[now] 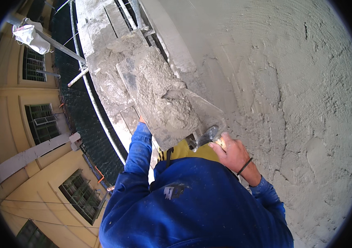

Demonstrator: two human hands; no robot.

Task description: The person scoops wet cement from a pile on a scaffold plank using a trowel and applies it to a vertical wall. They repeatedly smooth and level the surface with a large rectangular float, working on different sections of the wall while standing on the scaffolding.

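My left hand (141,120) is almost wholly hidden under a flat mortar board (127,74), holding it up from below; only a sliver of it shows above the blue sleeve. A heap of wet grey mortar (163,97) lies on the board. My right hand (232,152), with a dark band at the wrist, grips the handle of a steel trowel (204,110). The trowel's blade rests against the right side of the mortar heap, close to the wall.
A freshly plastered grey wall (292,91) with rough swirls and cracks fills the right. Mortar-caked scaffold planks (97,29) run along below the board, edged by a metal rail (101,120) and dark netting (74,107). A yellow building (39,173) lies far below on the left.
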